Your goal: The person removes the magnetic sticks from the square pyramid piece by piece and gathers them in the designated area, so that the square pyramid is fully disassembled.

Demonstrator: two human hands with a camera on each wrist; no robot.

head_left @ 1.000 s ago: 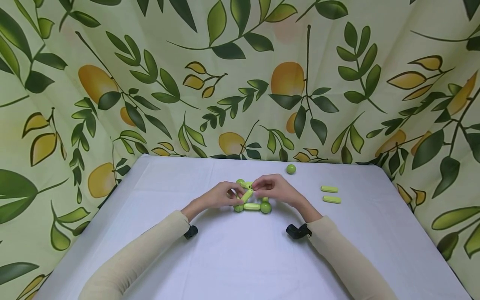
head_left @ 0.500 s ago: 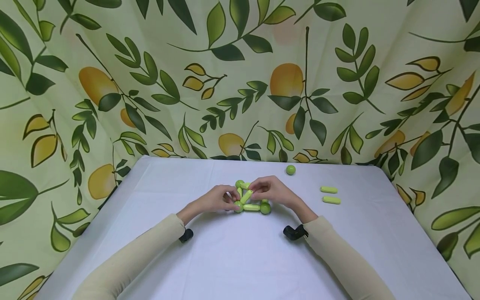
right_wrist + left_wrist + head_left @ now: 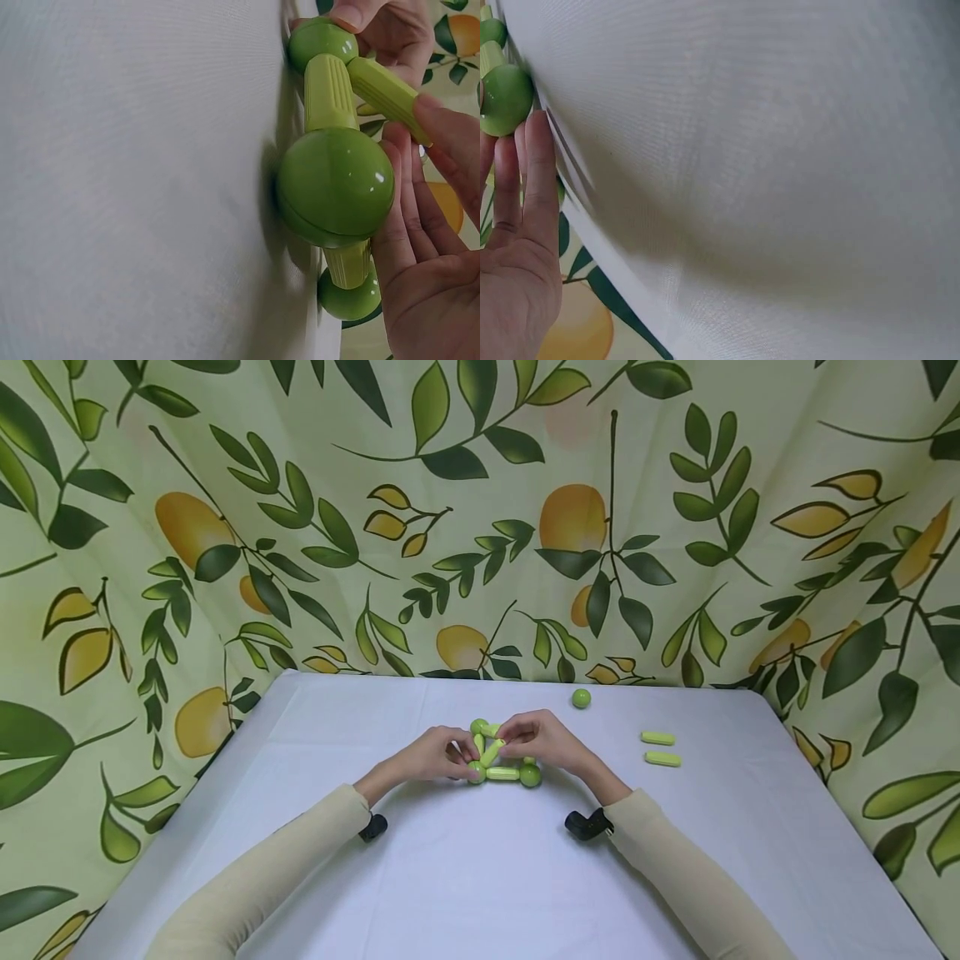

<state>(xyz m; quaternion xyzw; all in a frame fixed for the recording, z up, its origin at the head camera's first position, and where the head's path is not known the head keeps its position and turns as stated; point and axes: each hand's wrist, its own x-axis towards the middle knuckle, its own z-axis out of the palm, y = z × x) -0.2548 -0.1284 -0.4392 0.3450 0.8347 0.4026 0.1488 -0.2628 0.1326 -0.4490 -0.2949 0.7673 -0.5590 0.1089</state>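
A frame of green balls joined by light-green ribbed rods lies on the table in the head view. My left hand [image 3: 431,755] holds the ball [image 3: 476,772] at the frame's near left corner. From that ball a slanted rod [image 3: 492,752] rises up and to the right. My right hand [image 3: 546,742] pinches its upper end, and the right wrist view shows thumb and finger on this rod [image 3: 386,94]. A bottom rod [image 3: 502,773] runs to the near right ball [image 3: 530,775]. Another ball [image 3: 479,727] marks the far left corner; the far right corner is hidden behind my right hand.
A loose green ball [image 3: 581,698] sits near the table's back edge. Two loose rods, an upper one [image 3: 657,738] and a lower one [image 3: 663,759], lie to the right. A leaf-and-fruit patterned curtain [image 3: 480,543] hangs around the white-covered table [image 3: 465,877].
My left hand has shifted from the slanted rod down to the corner ball. My right hand has come slightly left onto the rod's upper end. Little differs over the last half second.
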